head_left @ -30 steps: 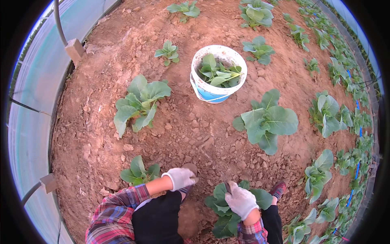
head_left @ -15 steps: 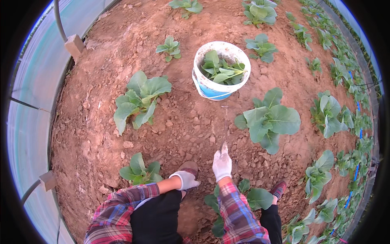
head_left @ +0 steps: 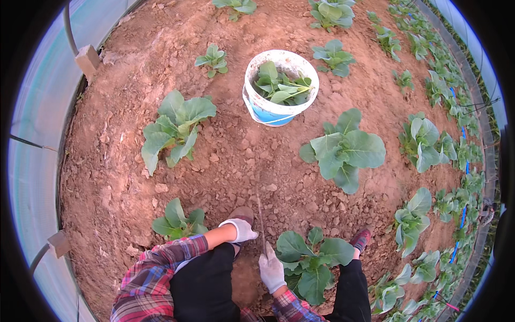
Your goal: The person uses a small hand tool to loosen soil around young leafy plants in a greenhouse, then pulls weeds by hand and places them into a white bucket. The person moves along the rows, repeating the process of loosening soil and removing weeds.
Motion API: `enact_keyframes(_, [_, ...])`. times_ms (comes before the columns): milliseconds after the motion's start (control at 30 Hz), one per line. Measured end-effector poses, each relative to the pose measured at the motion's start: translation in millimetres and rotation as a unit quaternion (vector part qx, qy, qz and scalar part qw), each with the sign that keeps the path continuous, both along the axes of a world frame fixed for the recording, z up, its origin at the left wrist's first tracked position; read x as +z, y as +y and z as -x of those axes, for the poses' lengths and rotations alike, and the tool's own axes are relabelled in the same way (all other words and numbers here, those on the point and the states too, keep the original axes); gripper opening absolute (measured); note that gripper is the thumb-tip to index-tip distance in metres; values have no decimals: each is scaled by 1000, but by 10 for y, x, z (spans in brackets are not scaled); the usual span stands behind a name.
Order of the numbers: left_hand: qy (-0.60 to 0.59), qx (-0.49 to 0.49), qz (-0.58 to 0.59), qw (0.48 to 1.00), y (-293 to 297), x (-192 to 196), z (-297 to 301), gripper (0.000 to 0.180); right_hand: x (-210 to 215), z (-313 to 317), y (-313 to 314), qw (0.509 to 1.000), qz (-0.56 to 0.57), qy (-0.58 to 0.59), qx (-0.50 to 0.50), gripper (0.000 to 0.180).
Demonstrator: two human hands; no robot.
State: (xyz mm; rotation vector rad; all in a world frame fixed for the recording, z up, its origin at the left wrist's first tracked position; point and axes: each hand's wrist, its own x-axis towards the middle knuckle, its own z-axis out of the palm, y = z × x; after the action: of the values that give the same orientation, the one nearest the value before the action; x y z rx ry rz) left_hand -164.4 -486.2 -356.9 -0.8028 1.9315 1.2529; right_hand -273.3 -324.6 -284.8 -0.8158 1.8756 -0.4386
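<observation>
My right hand [head_left: 272, 270], in a white glove, is closed round the handle of a thin-shafted hand hoe [head_left: 260, 212]. The shaft points away from me over the soil, and its far end is blurred. Just right of that hand grows a broad-leaved cabbage-like plant [head_left: 314, 265]. My left hand [head_left: 242, 229], also gloved, hangs over my left knee above the shoe with nothing seen in it; its fingers look loosely extended. Ahead stands a white and blue bucket [head_left: 272, 115] with picked green leaves [head_left: 281, 86] inside.
Cloddy reddish soil [head_left: 115, 177] lies all round. More leafy plants grow at left [head_left: 176, 126], near left [head_left: 179, 220] and right [head_left: 346, 150]. A plastic sheet wall [head_left: 40, 134] with blocks [head_left: 87, 60] runs along the left. Dense plant rows [head_left: 450, 107] line the right.
My right hand has drawn the hoe back toward me and to the left, from near the bucket to between my feet. The plant beside that hand is less covered. The view has shifted slightly.
</observation>
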Motion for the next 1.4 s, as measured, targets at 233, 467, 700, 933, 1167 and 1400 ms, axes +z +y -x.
enact_keyframes(233, [24, -26, -3, 999, 8, -58, -2, 57, -520, 381, -189, 972, 213, 99, 26, 43])
enact_keyframes(467, [3, 26, -6, 1000, 31, -12, -7, 53, -666, 546, -604, 967, 220, 126, -24, 42])
enact_keyframes(700, [8, 8, 0, 1000, 41, -21, 1, 53, -244, 291, 224, 980, 166, 113, -9, 44])
enact_keyframes(933, [2, 20, 9, 1000, 43, 15, -48, 53, 233, 197, 148, 980, 155, 34, -123, 47])
enact_keyframes(1167, [7, -2, 5, 1000, 6, 75, -21, 52, -190, 420, -143, 943, 84, -129, -296, 43])
enact_keyframes(1400, [11, -6, 9, 1000, 27, -51, 49, 52, -520, 471, -412, 924, 294, 225, 95, 41])
